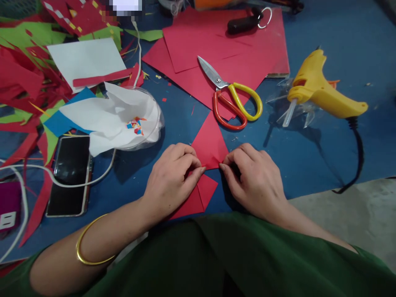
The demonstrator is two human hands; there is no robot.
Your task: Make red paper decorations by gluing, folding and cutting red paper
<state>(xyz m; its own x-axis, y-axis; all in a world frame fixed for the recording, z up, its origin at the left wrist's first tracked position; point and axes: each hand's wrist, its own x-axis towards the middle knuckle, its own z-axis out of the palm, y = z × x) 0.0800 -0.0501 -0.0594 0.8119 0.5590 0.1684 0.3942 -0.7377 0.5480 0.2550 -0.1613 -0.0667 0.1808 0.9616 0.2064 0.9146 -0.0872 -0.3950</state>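
A piece of red paper (210,142) with a pointed top lies between my hands on the blue table. My left hand (176,175) pinches its lower left corner between thumb and fingers. At the lower right corner, the thumb and fingertips of my right hand (253,177) close on the paper's edge. More folded red paper (208,193) rests nearer my body, partly hidden under my left hand. Just beyond the pinched paper lie scissors (218,82) with one red and one yellow handle, their blades together and pointing away to the left.
A yellow glue gun (328,86) lies at right, its black cord (360,152) trailing over the table edge. At left are a plastic bowl (159,119) lined with white paper, a phone (69,173), a white cable (102,175) and paper scraps (18,78). Red sheets (198,41) and a key fob (243,24) lie behind.
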